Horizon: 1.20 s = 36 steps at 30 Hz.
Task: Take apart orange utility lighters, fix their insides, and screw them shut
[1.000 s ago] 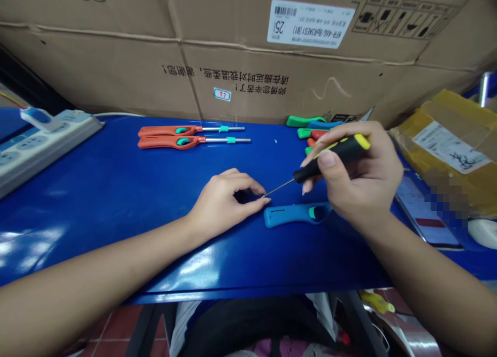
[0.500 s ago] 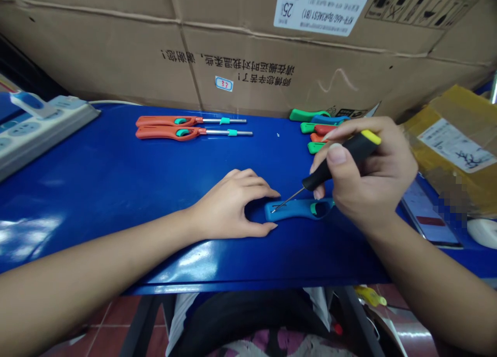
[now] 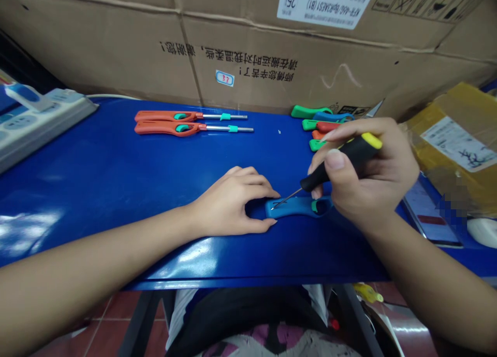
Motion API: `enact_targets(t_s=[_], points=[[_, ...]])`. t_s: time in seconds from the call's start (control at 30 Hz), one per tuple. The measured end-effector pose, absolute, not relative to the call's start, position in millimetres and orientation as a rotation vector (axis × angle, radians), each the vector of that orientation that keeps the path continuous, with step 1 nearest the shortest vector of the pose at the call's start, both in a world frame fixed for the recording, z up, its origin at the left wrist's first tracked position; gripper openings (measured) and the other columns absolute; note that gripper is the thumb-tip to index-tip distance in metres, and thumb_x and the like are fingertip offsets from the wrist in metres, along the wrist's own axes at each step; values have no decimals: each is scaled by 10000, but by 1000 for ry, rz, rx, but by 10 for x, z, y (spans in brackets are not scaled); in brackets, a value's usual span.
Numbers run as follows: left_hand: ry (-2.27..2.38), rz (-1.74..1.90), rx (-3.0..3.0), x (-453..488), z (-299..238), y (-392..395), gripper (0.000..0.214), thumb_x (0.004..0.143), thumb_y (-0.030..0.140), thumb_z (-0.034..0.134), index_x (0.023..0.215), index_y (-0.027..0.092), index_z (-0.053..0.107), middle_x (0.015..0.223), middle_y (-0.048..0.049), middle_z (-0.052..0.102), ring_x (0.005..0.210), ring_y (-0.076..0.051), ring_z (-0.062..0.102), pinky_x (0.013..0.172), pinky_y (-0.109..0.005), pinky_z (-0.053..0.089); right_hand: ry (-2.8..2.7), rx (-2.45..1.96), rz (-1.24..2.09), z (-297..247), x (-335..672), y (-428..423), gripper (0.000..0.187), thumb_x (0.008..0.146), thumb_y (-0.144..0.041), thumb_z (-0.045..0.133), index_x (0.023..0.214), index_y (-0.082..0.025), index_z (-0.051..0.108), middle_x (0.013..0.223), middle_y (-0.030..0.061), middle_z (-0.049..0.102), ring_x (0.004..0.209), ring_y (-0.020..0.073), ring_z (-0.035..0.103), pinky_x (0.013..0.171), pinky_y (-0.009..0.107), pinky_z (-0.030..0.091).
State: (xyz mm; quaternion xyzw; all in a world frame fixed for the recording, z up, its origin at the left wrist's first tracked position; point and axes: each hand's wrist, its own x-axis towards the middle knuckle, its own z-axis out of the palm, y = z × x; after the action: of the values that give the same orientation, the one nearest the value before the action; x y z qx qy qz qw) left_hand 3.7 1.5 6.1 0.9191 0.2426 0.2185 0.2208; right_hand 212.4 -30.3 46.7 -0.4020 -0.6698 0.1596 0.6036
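A blue lighter (image 3: 295, 206) with a green trigger lies flat on the blue table. My left hand (image 3: 235, 201) rests on the table, thumb and forefinger closed on the two sides of the lighter's left end. In my right hand (image 3: 373, 170) is a screwdriver (image 3: 320, 176) with a black and yellow handle, held at a slant. Its thin shaft points down to the left, and the tip meets the lighter near its left end, by a dark slot. Behind my right hand the lighter's right end is hidden.
Two orange lighters (image 3: 166, 128) with metal tubes lie at the back left. Several green, blue and red lighters (image 3: 320, 125) are stacked at the back right. A power strip (image 3: 42, 116) stands left; a phone (image 3: 430, 214) and taped parcel (image 3: 462, 139) are right. A cardboard box (image 3: 128, 51) walls the back.
The screwdriver tip has shifted very slightly left and down on the blue lighter. My left hand keeps its hold, and the whole view has tilted a little.
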Motion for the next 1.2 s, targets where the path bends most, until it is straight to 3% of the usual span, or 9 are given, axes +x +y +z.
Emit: enact_targets(t_s=[0.2, 0.47, 0.73, 1.2], points=[[656, 610, 2541, 43, 52, 12, 336, 833, 390, 756, 1126, 231, 718, 1105, -21, 731, 1045, -220, 636, 881, -358, 389, -1595, -884, 403, 440, 2154, -288, 146, 902, -399, 697, 1010, -309, 658, 801, -7, 656, 458, 114, 539, 381, 283, 443], [647, 633, 2509, 60, 26, 19, 316, 829, 378, 766, 1111, 238, 742, 999, -15, 742, 953, -207, 660, 831, -348, 412, -1656, -837, 469, 415, 2161, -300, 264, 875, -414, 723, 1109, -320, 645, 880, 29, 715, 657, 199, 693, 581, 364, 603], [640, 660, 2493, 55, 24, 19, 323, 820, 367, 776, 1108, 225, 747, 1005, -21, 749, 936, -204, 668, 827, -348, 425, -1678, -773, 486, 431, 2175, -310, 236, 884, -382, 719, 1101, -307, 666, 785, 12, 711, 530, 175, 654, 567, 363, 584], [625, 669, 2481, 64, 15, 29, 322, 825, 370, 781, 1113, 230, 749, 997, -19, 749, 935, -201, 667, 830, -351, 445, -1703, -832, 376, 434, 2188, -327, 242, 882, -422, 712, 1101, -357, 631, 776, -5, 717, 516, 193, 640, 502, 391, 565]])
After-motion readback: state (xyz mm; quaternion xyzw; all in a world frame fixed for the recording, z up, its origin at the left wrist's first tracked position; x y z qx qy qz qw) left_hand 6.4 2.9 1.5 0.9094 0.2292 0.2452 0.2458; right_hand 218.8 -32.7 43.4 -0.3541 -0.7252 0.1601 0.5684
